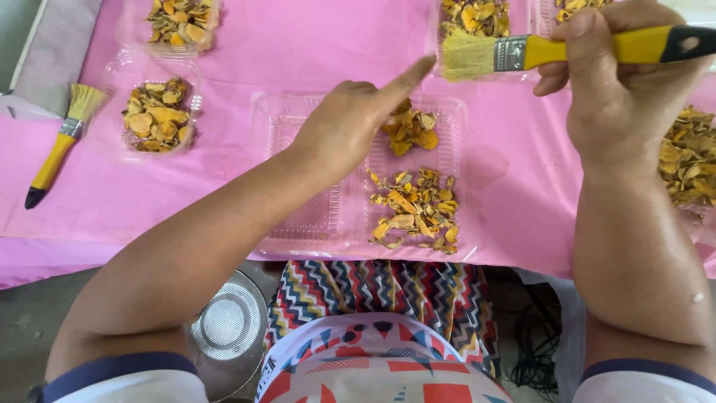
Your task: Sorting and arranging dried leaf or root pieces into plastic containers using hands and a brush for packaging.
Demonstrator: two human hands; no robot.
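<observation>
Far left on the pink table there's a spare brush lying next to a small tray of dried orange slices. The left hand hovers over the open clear tray, fingers curled, index finger pointing at the bristles, holding nothing. Dried slices sit in the tray's right half. The right hand grips the yellow-handled brush level above it, wrist bent. I'd keep strokes light so pieces don't flick out
</observation>
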